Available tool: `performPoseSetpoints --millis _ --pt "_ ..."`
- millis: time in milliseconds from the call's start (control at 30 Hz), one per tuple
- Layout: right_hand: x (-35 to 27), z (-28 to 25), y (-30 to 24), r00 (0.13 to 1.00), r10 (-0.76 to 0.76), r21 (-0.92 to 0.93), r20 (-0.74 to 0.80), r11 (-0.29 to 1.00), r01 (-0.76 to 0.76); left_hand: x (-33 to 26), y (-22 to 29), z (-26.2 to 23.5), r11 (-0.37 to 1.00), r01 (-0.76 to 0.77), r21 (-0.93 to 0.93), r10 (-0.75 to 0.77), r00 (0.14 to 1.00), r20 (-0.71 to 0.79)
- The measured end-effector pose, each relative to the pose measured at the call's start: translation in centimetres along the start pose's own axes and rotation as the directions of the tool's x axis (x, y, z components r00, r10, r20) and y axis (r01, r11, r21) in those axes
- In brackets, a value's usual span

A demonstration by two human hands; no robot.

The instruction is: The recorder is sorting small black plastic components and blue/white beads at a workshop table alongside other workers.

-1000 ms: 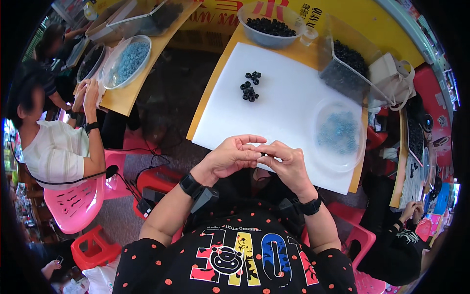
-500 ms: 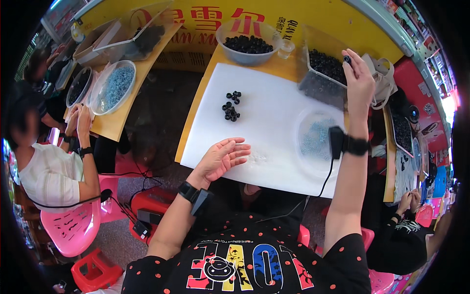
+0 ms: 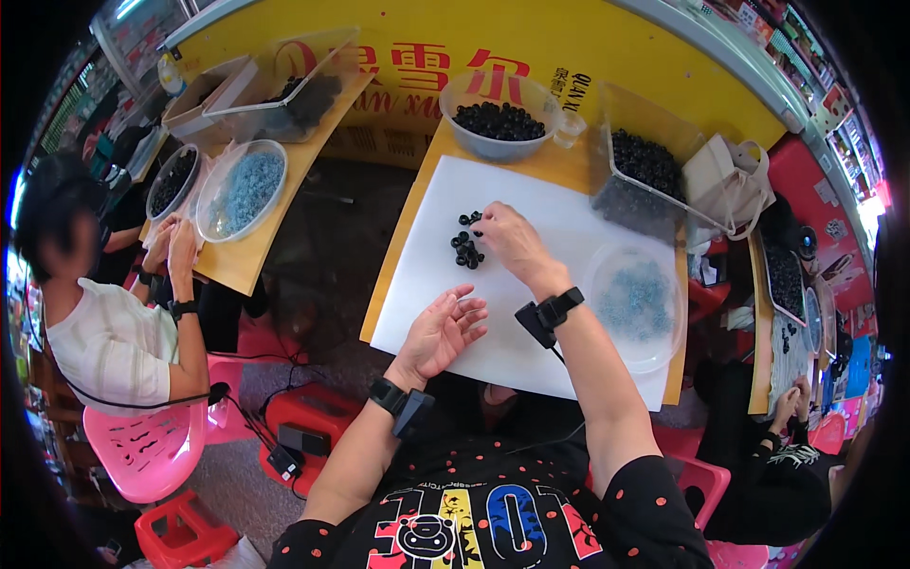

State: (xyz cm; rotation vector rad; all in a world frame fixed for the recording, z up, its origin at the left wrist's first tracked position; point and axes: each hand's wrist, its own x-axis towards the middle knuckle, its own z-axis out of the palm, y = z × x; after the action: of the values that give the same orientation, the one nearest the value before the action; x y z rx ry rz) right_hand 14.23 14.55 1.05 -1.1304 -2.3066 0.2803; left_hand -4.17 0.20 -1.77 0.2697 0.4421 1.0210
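Note:
Over the white board, my right hand reaches to a small group of black round pieces, thumb and fingertips pinched together. A small black piece shows at these fingertips; its exact hold is partly covered by the fingers. My left hand rests near the board's front edge, palm turned up and fingers apart, with nothing in it. On the right side of the board lies a shallow clear round tray holding many tiny pale blue pieces.
Behind the board stand a round bowl of black pieces, a small clear cup and a clear bin of black pieces. A pale bag sits beyond the bin. At left, another person works at a separate table.
My right hand has moved from above the clear bin, where it pinched a black piece, leftward and nearer to the group on the board. The left hand stays open. The view has shifted slightly.

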Motion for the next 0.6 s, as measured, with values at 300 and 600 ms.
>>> performPoseSetpoints --millis 300,600 --pt "-4.9 -1.6 -1.7 0.924 0.37 0.29 -0.097 0.899 -0.33 0.6 -0.5 0.0 0.994 -0.026 0.103 0.033 0.997 -0.065" --pt "-12.9 -6.4 -9.0 0.908 0.313 0.331 -0.28 0.919 -0.215 1.2 -3.3 1.5 0.98 -0.037 0.195 0.069 0.985 -0.161"
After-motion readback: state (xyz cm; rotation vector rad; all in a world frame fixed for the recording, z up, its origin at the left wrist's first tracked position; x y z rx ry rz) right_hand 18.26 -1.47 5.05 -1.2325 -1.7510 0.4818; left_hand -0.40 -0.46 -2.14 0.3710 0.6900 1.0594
